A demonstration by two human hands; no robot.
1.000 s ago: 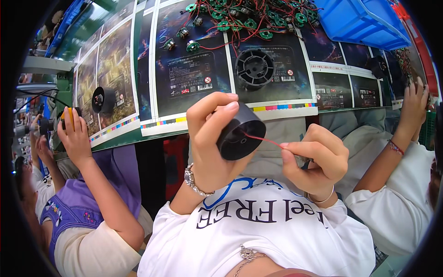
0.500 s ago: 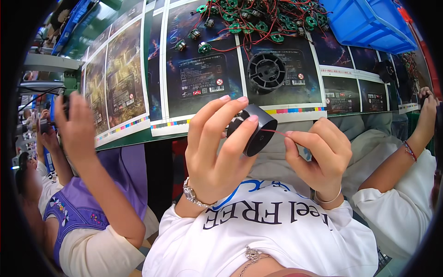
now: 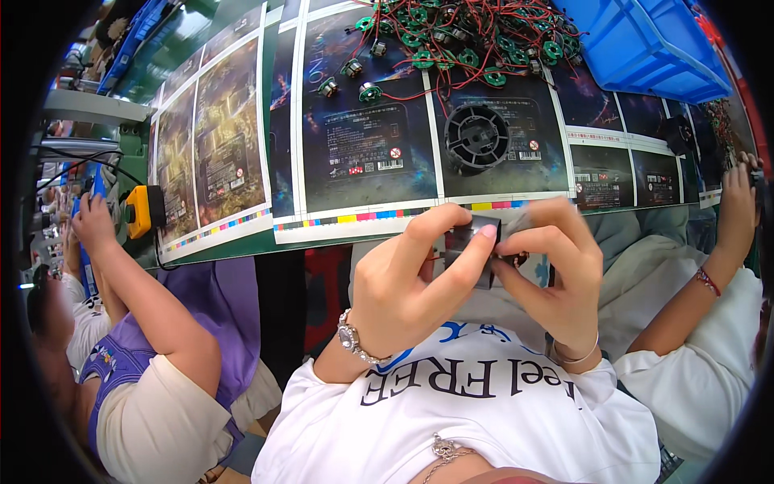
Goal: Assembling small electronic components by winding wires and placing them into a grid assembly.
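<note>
My left hand (image 3: pixel 411 282) grips a dark cylindrical housing (image 3: pixel 462 239) in front of the table edge, its fingers covering much of it. Pinched close against the housing's right side, the fingers of my right hand (image 3: pixel 560 270) are partly blurred by motion. A small dark part (image 3: pixel 518 259) shows at those fingertips, too hidden to name. Beyond my hands, a round black spoked housing (image 3: pixel 477 139) stands on the printed sheets (image 3: pixel 371 181).
Green circuit boards with red wires and small motors (image 3: pixel 484 48) lie heaped at the back. A blue bin (image 3: pixel 653 52) stands at the back right. People's arms flank me: one (image 3: pixel 161 306) at left, near a yellow-and-black device (image 3: pixel 143 210), another (image 3: pixel 693 298) at right.
My left hand has moved right with the housing and turned it. My right hand, which was pulling a red wire out from the housing, is now up against its side.
</note>
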